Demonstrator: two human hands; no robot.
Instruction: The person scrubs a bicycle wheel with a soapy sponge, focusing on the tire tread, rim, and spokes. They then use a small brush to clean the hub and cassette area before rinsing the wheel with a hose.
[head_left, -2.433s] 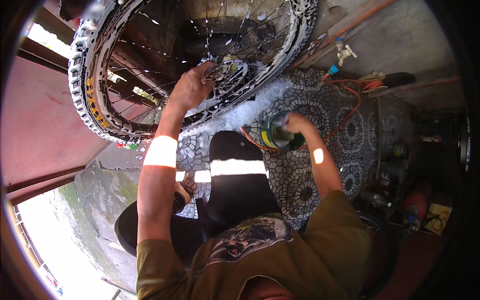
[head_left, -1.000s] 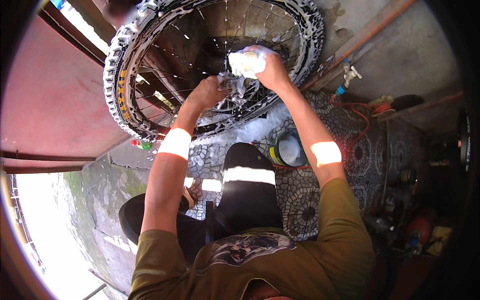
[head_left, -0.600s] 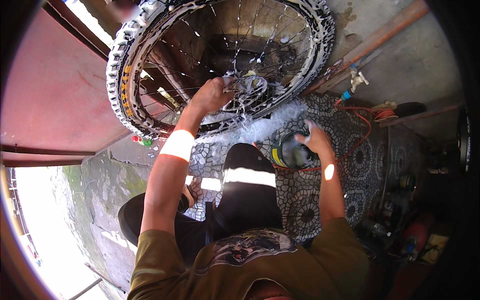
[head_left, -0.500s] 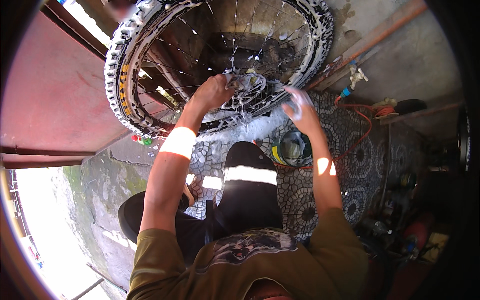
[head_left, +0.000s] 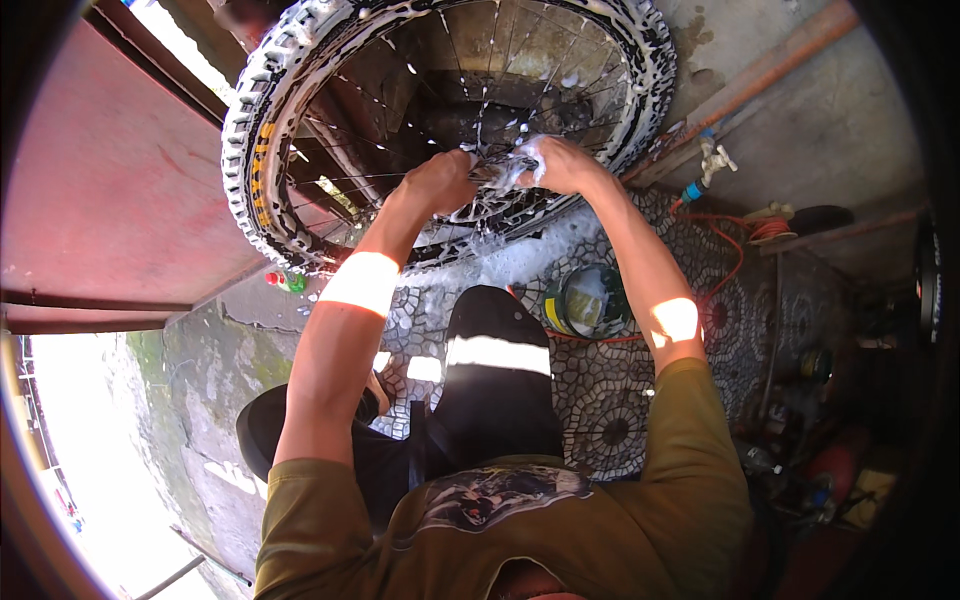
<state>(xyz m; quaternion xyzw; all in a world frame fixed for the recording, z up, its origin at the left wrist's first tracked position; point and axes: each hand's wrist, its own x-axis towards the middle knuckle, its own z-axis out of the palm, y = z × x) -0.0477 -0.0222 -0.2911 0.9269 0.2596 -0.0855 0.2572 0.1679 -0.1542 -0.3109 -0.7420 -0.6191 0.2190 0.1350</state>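
Note:
A bicycle wheel (head_left: 243, 165) with a knobby black tyre leans upright before me, its tyre, spokes and hub streaked with white suds. My left hand (head_left: 440, 183) is closed at the left side of the hub, and its fingertips are partly hidden behind the knuckles. Opposite it, my right hand (head_left: 558, 165) curls its foam-covered fingers around the hub area. Suds and spokes hide whether a cloth or sponge is between the fingers. White foam (head_left: 525, 258) lies on the floor under the wheel.
A dark green bucket (head_left: 590, 300) with a yellow label stands right of my knee. A tap (head_left: 715, 160) with a blue fitting and an orange hose (head_left: 742, 258) are at the right wall. A green bottle with a red cap (head_left: 290, 281) lies near the red panel (head_left: 120, 170).
My right hand has moved up and left from above the bucket to the hub, its fingers closing in. The wheel has shifted slightly right. My left hand stays at the hub.

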